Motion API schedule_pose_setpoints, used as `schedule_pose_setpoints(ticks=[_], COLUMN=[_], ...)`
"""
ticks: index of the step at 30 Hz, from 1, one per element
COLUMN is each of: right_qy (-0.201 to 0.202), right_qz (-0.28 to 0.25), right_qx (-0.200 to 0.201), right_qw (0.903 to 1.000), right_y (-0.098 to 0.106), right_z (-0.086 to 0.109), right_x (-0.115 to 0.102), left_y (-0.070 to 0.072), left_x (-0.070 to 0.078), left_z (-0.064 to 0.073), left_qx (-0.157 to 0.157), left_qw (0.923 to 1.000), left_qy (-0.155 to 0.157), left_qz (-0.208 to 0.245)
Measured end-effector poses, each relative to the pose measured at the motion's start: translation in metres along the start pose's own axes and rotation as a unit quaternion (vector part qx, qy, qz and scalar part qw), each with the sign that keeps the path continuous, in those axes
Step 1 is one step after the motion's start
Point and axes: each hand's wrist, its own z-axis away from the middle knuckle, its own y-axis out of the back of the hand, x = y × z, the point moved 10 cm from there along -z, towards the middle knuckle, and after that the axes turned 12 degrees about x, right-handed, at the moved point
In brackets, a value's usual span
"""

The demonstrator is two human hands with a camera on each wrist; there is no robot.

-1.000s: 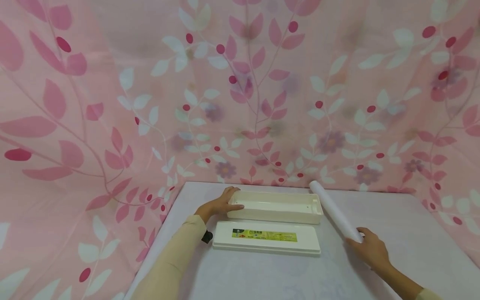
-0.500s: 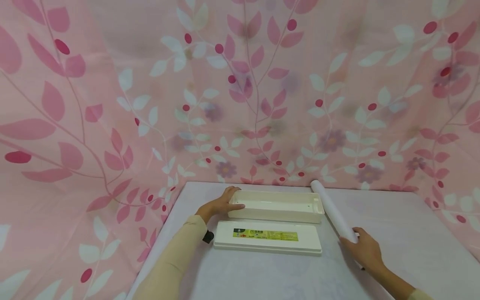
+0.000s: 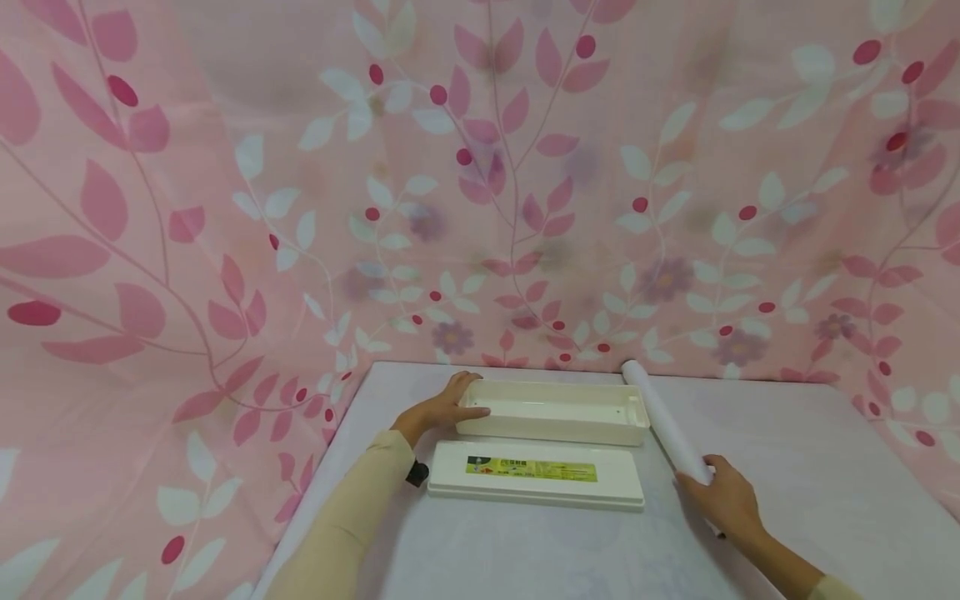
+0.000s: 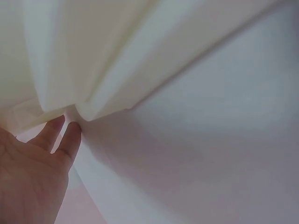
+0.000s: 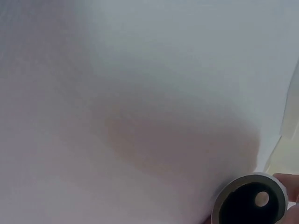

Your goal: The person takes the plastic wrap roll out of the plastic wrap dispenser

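Note:
A long cream plastic box (image 3: 551, 427), open at the top, stands near the back of the table. My left hand (image 3: 442, 406) grips its left end, thumb over the front rim and fingers round the back. Two of those fingers (image 4: 70, 142) touch the box's underside edge in the left wrist view. To the right, a white roll of cling film (image 3: 667, 421) slants across the table, its far end by the back edge. My right hand (image 3: 723, 497) holds it close to the near end. The right wrist view shows its hollow core end (image 5: 250, 200).
A white lid (image 3: 540, 496) with a green and yellow label lies just in front of the box. Behind the pale-covered table (image 3: 570, 554) hangs a pink leaf-patterned curtain (image 3: 510, 208). A small black object (image 3: 417, 474) shows under the left wrist.
My right hand has shifted slightly left along with the near end of the roll. My left hand stays on the box, and the lid has not moved.

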Motion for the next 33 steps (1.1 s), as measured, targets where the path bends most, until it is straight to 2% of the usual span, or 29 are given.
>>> schedule_pose_setpoints(ticks=[6,12,21,24,28,31,33], right_qy=[0.005,0.021,0.041,0.046,0.032,0.018,0.021], right_qz=[-0.002,0.003,-0.006,-0.01,0.008,0.017,0.004], right_qx=[-0.004,0.005,-0.018,-0.009,0.002,0.014,0.028], right_qw=[1.0,0.9998,0.999,0.9988,0.9994,0.9996,0.9994], right_y=[-0.001,0.001,-0.009,-0.005,0.003,0.016,0.029], right_z=[0.007,0.001,0.007,0.009,0.011,0.001,-0.012], right_x=[-0.002,-0.006,0.001,0.0,0.001,0.0,-0.002], left_y=[-0.002,0.001,-0.008,-0.01,-0.012,-0.01,-0.005], left_x=[0.001,0.003,-0.012,-0.012,-0.009,-0.005,-0.002], left_z=[0.0,-0.003,-0.001,-0.003,-0.007,-0.013,-0.017], left_qx=[-0.004,-0.001,-0.011,-0.009,-0.016,-0.016,-0.007], left_qw=[0.9999,1.0,0.9997,0.9997,0.9997,0.9997,0.9995], left_qy=[-0.005,0.0,0.02,0.02,0.011,-0.005,-0.019], left_qz=[-0.015,-0.004,-0.01,-0.012,-0.015,-0.016,-0.026])
